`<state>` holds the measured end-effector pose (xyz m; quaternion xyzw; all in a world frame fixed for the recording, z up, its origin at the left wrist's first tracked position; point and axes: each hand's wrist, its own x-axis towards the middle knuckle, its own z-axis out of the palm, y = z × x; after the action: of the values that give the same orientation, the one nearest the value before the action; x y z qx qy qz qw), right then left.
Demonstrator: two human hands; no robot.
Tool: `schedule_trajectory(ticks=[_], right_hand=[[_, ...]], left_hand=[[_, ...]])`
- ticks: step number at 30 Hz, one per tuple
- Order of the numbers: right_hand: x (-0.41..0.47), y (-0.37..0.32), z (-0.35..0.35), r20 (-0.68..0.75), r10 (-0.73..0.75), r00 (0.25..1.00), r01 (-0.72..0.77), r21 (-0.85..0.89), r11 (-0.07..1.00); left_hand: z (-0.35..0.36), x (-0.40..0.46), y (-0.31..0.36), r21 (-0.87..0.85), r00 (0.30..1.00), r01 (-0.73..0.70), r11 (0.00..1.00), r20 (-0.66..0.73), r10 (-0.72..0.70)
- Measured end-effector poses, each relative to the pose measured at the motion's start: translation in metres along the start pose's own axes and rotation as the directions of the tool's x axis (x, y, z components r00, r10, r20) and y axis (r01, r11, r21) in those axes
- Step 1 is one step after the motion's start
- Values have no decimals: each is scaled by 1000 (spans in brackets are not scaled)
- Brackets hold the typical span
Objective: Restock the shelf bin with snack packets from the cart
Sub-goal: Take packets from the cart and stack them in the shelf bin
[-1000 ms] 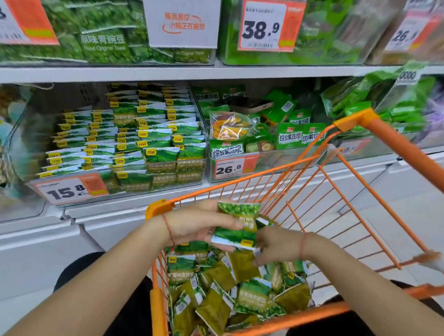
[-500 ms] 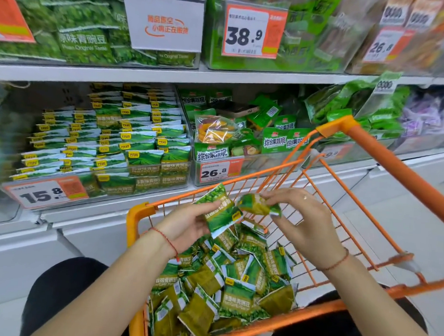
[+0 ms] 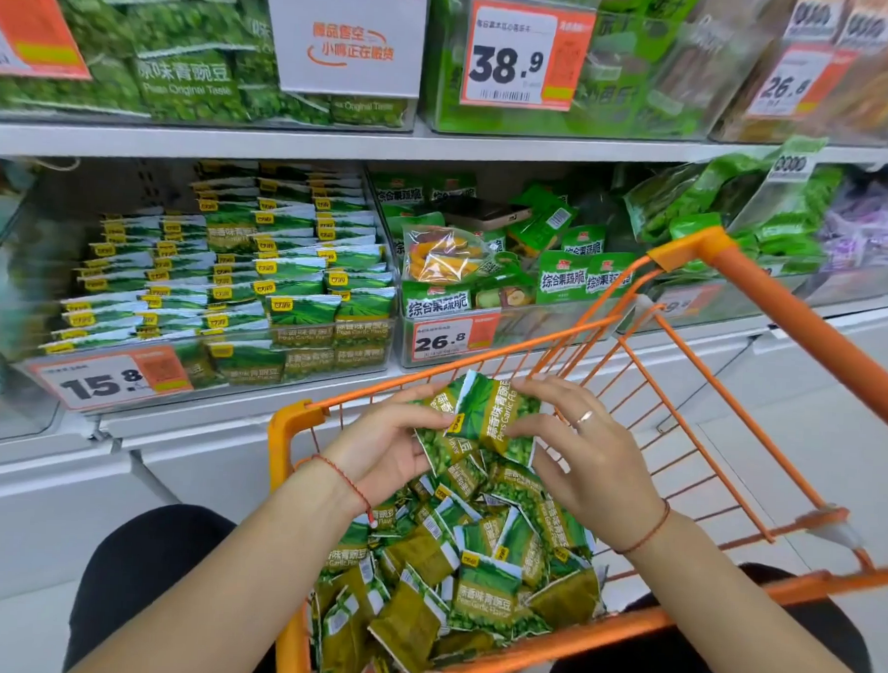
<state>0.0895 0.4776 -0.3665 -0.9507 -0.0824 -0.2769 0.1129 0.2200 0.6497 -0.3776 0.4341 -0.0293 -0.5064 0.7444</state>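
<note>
Gripping two packets (image 3: 484,420) above the cart (image 3: 772,307), both hands' fingers (image 3: 542,393) curl.

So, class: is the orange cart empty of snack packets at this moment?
No: many green snack packets lie heaped in the orange cart, below the few held by the left hand and right hand.

Pale grey shop floor (image 3: 812,433), white shelf base panels (image 3: 37,495) below, grey metal shelf edge (image 3: 184,140) across the upper part, orange price tags (image 3: 523,57) clipped to clear display bins (image 3: 571,121), white notice card (image 3: 344,37), bright even store lighting
</note>
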Motion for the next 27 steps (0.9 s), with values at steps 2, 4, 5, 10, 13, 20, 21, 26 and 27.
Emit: schedule_trajectory(ticks=[2, 4, 5, 10, 13, 20, 21, 26, 27], right_hand=[[2, -1, 1, -16, -20, 1000, 19, -24, 1000], [3, -1, 2, -31, -37, 999, 36, -40, 999], [3, -2, 2, -26, -48, 998, 47, -48, 998], [11, -11, 1, -5, -117, 993, 115, -124, 986], [16, -15, 6, 54, -149, 987, 156, -180, 971], [16, -21, 16, 113, -168, 979, 184, -148, 972], [17, -23, 15, 129, -175, 976, 193, -146, 970], [23, -36, 9, -13, 102, 995, -98, 163, 982], [29, -39, 4, -5, 277, 961, -265, 270, 925]], left_hand=[[-1, 0, 0, -17, 999, -27, 999, -28, 27], [-3, 1, -1, 38, 997, -31, 999, -70, 34], [-3, 1, -1, 75, 996, -35, 997, -81, 41], [2, -1, -9, 165, 996, -57, 985, -59, 68], [5, -1, -11, 231, 990, -103, 967, -69, 122], [13, -6, -4, -31, 1000, 6, 1000, 25, -5], [14, -6, -4, -5, 999, -21, 1000, 38, 21], [14, -6, -8, 144, 970, -237, 961, -28, 243], [14, -5, -8, 166, 958, -273, 948, -41, 283]])
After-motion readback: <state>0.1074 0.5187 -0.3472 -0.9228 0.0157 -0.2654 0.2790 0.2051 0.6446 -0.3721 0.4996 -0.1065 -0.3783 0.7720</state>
